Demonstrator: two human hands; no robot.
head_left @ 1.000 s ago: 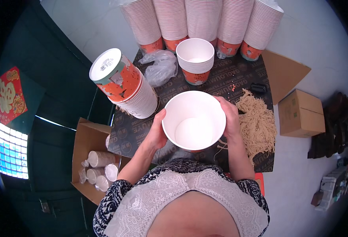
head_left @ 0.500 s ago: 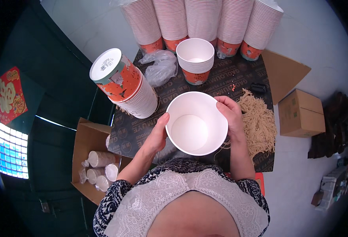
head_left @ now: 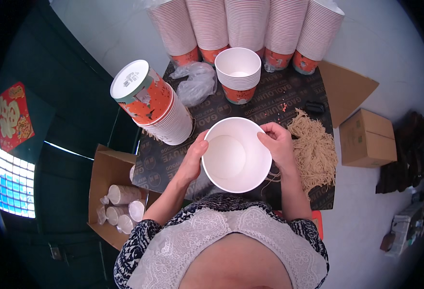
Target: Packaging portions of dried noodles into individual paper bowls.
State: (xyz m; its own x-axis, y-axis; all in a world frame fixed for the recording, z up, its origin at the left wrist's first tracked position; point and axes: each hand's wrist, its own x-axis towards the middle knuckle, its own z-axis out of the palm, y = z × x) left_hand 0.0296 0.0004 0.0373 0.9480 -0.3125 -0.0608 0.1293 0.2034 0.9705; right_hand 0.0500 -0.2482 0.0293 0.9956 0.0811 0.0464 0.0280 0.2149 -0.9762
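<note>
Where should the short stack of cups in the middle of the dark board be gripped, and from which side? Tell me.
Grip the short cup stack around its orange lower wall, one of the hands on each side, coming from the near edge of the dark board. It stands upright with its mouth open. The tall cup stacks close off the far side, and a crumpled plastic bag lies to its left.

Paper bowl (head_left: 236, 155): smooth, matt white inside. Bag (head_left: 196, 83): clear crinkled plastic. Box (head_left: 366, 138): brown matt cardboard.

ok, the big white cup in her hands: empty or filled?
Empty: the white cup shows a bare white bottom, held between left hand and right hand.
</note>
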